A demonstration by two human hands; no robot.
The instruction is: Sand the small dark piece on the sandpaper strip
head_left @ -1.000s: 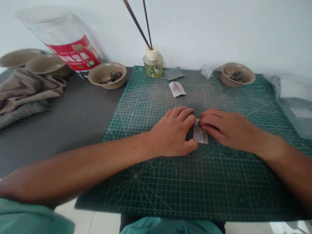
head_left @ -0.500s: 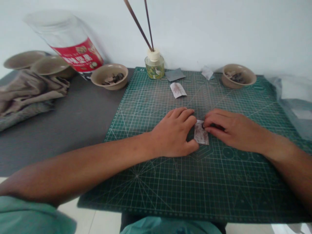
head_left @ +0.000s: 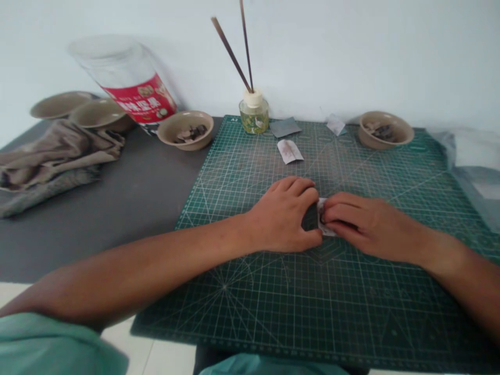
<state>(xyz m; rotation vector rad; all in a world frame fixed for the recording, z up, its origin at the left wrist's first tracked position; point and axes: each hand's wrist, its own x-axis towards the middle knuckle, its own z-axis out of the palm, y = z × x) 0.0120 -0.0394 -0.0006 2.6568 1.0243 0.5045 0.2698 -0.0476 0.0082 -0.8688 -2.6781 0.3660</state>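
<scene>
A small whitish piece of paper (head_left: 328, 232) with brown smudges lies on the green cutting mat (head_left: 250, 302), partly covered by my fingers. My left hand (head_left: 287, 216) rests at its left edge, thumb and index finger spread apart near the upper and lower corners, gripping nothing. Over the paper, the fingers of my right hand (head_left: 357, 224) are pinched on a small dark piece (head_left: 322, 214), mostly hidden under the fingertips and pressed against the paper. What the piece is cannot be made out.
Behind stand a reed diffuser (head_left: 253, 114), a grey sheet (head_left: 286, 127), a smudged folded paper (head_left: 289, 151) and a bowl of dark bits (head_left: 385, 130). To the left are another such bowl (head_left: 185, 130), a red-labelled jar (head_left: 136, 88) and brown cloth (head_left: 58, 153). A plastic bag (head_left: 474, 172) lies right.
My right hand has moved slightly left and down across the paper with the small dark piece, covering more of it. My left hand stays at the paper's edge. The view has shifted slightly.
</scene>
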